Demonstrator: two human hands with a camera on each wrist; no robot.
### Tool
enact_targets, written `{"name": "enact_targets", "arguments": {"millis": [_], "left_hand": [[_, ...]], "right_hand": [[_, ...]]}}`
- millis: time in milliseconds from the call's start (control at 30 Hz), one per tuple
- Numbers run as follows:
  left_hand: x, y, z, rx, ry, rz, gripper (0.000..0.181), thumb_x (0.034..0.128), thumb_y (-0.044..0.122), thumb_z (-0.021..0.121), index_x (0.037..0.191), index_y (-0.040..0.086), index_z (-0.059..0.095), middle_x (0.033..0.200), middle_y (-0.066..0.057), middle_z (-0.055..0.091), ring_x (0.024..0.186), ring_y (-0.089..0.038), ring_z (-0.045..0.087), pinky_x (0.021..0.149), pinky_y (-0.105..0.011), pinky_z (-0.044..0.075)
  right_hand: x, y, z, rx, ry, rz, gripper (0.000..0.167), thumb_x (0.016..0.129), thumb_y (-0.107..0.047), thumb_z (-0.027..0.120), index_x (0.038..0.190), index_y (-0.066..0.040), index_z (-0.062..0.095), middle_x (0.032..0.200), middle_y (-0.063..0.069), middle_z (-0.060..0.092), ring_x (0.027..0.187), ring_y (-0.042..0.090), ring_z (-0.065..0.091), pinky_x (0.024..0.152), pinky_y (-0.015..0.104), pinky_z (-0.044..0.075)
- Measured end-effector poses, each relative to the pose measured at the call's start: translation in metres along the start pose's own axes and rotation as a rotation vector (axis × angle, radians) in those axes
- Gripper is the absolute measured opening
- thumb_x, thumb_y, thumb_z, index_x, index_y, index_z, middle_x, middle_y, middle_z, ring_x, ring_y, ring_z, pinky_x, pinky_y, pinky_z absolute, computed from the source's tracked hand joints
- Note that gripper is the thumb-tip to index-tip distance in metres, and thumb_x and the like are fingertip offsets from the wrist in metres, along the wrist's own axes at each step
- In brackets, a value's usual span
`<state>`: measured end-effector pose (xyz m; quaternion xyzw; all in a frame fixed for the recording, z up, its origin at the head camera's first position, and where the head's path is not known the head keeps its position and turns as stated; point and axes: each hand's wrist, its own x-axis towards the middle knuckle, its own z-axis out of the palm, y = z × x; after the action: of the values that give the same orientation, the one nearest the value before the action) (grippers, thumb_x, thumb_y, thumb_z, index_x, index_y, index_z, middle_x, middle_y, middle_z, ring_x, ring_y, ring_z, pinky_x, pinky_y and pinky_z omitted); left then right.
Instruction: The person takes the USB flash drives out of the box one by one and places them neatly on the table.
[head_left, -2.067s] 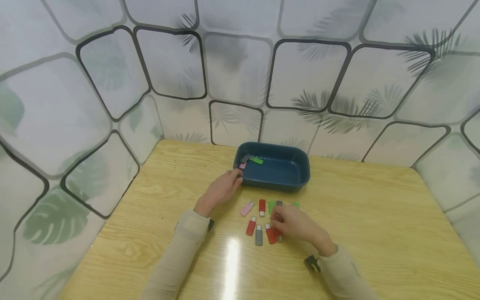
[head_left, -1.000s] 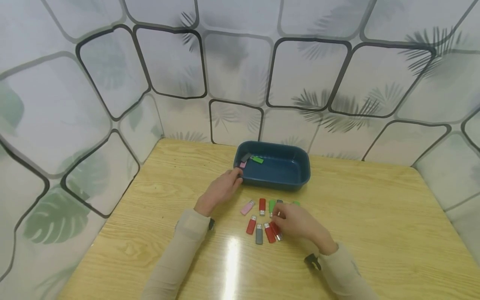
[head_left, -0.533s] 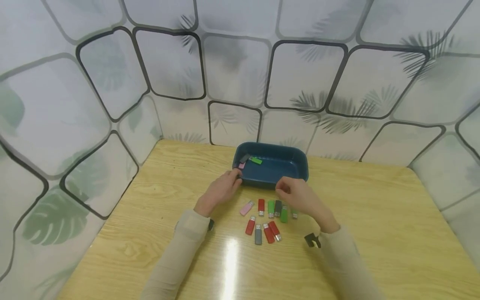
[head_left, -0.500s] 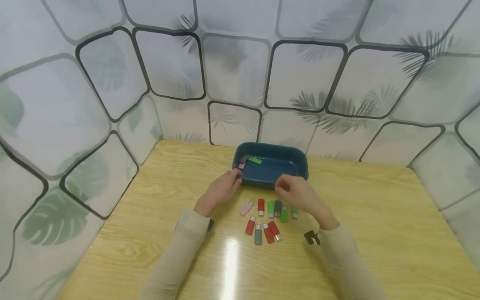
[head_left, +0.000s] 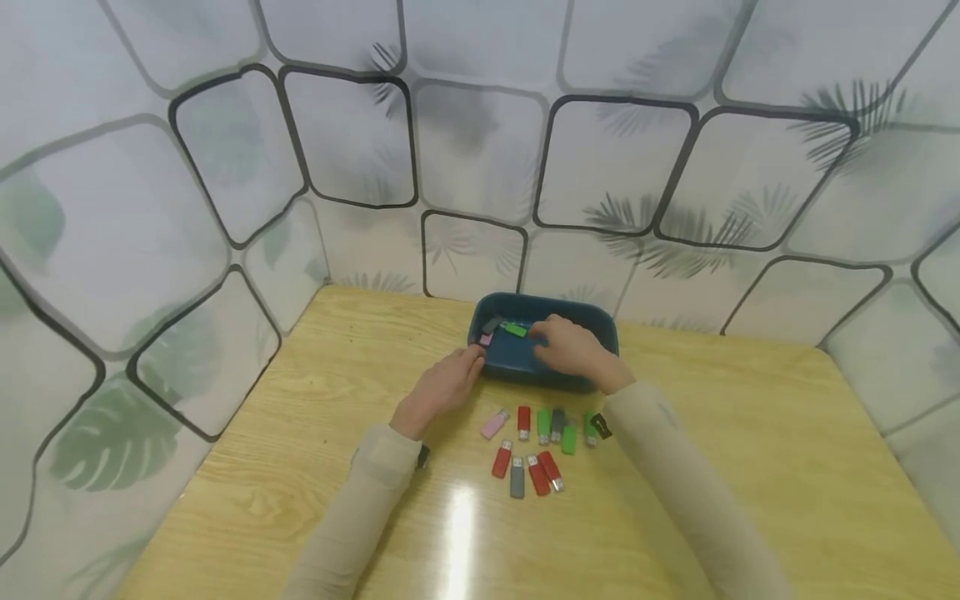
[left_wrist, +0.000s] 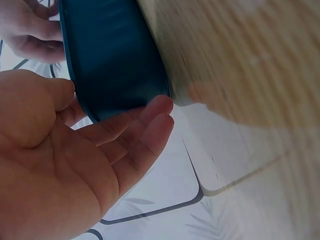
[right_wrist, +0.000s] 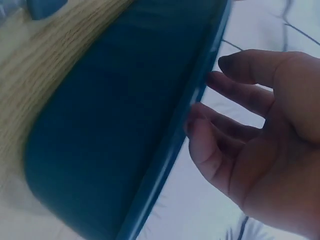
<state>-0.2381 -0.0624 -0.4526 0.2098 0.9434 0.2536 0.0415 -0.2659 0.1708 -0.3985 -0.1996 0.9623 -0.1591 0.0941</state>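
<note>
My left hand (head_left: 442, 385) holds the near left corner of a dark blue plastic bin (head_left: 517, 377). In the left wrist view its thumb lies at the rim and its fingers (left_wrist: 145, 150) reach along the bin's outer wall. Over the bin's inside is my right hand (head_left: 573, 346), fingers loosely bent. The right wrist view shows nothing between its fingers (right_wrist: 205, 150), though some fingertips are partly hidden by the rim. Inside the bin, at the left, lie a green USB stick (head_left: 514, 330), a dark grey USB stick (head_left: 492, 325) and a pink USB stick (head_left: 486, 340).
On the wooden table (head_left: 712, 417) in front of the bin lie several USB sticks: a pink one (head_left: 494, 424), a grey one (head_left: 517, 478), red ones (head_left: 502, 460) and green ones (head_left: 569, 437). A patterned cloth wall (head_left: 480, 150) stands behind the table.
My right hand has risen from among the USB sticks on the table, moved forward past the bin's near rim and is now over its inside. The left hand stays at the corner.
</note>
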Motion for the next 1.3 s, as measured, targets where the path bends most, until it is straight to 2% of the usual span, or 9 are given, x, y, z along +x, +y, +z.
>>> {"name": "enact_targets", "arguments": {"millis": [267,467,567,700,867,1033,1133,1300], "left_hand": [[-0.001,0.001,-0.002,-0.010,-0.018,-0.003,0.031,0.1099,0.026,0.034,0.132,0.011,0.051,0.126,-0.016,0.061,0.115,-0.032,0.061,0.090,-0.049,0.053],[-0.001,0.001,0.000,-0.010,-0.010,0.008,0.029,0.1096,0.025,0.035,0.129,0.011,0.053,0.122,-0.016,0.062,0.111,-0.031,0.063,0.087,-0.047,0.053],[0.000,0.000,0.001,-0.001,-0.008,0.003,0.029,0.1096,0.026,0.035,0.128,0.012,0.053,0.121,-0.014,0.062,0.110,-0.029,0.063,0.087,-0.046,0.054],[0.002,-0.002,0.002,0.006,0.002,-0.004,0.029,0.1097,0.028,0.035,0.127,0.013,0.053,0.120,-0.013,0.062,0.109,-0.028,0.063,0.087,-0.045,0.053],[0.002,-0.002,0.002,-0.004,0.007,0.003,0.029,0.1097,0.027,0.035,0.126,0.013,0.054,0.121,-0.013,0.062,0.110,-0.029,0.063,0.088,-0.046,0.053],[0.002,-0.001,0.001,-0.004,-0.002,-0.002,0.030,0.1098,0.028,0.035,0.128,0.012,0.054,0.121,-0.013,0.062,0.109,-0.029,0.063,0.087,-0.046,0.053],[0.001,0.000,-0.001,0.004,0.007,0.008,0.028,0.1096,0.026,0.036,0.126,0.012,0.054,0.117,-0.012,0.063,0.106,-0.028,0.064,0.086,-0.046,0.054],[0.000,0.000,-0.001,0.002,0.011,0.018,0.027,0.1094,0.025,0.037,0.124,0.012,0.055,0.113,-0.012,0.063,0.104,-0.027,0.064,0.085,-0.045,0.053]], "right_hand": [[0.034,-0.003,0.012,-0.053,-0.066,0.038,0.044,0.097,-0.017,0.053,0.140,-0.009,0.056,0.140,0.022,0.048,0.122,0.038,0.055,0.092,0.055,0.048],[0.042,-0.002,0.026,-0.115,-0.164,0.043,0.049,0.098,-0.018,0.056,0.145,-0.009,0.051,0.141,0.025,0.046,0.122,0.037,0.054,0.096,0.053,0.048],[0.045,-0.001,0.031,-0.121,-0.176,0.044,0.048,0.098,-0.018,0.056,0.144,-0.008,0.052,0.140,0.025,0.046,0.123,0.036,0.053,0.097,0.052,0.047],[0.049,0.001,0.034,-0.116,-0.143,0.068,0.050,0.097,-0.019,0.058,0.145,-0.006,0.050,0.140,0.026,0.044,0.123,0.036,0.051,0.097,0.053,0.047],[0.053,0.003,0.037,-0.097,-0.081,0.103,0.061,0.094,-0.015,0.061,0.151,-0.007,0.039,0.148,0.029,0.035,0.119,0.042,0.056,0.095,0.054,0.048],[0.057,0.005,0.043,-0.159,-0.054,0.049,0.061,0.093,-0.012,0.062,0.150,-0.009,0.041,0.152,0.021,0.039,0.121,0.038,0.057,0.096,0.051,0.049],[0.059,0.007,0.046,-0.178,-0.015,0.025,0.054,0.094,-0.012,0.062,0.146,-0.007,0.048,0.141,0.020,0.051,0.119,0.036,0.058,0.095,0.050,0.049],[0.059,0.010,0.052,-0.153,0.090,0.010,0.037,0.095,-0.014,0.066,0.130,-0.002,0.060,0.115,0.019,0.063,0.103,0.035,0.064,0.085,0.049,0.053]]}}
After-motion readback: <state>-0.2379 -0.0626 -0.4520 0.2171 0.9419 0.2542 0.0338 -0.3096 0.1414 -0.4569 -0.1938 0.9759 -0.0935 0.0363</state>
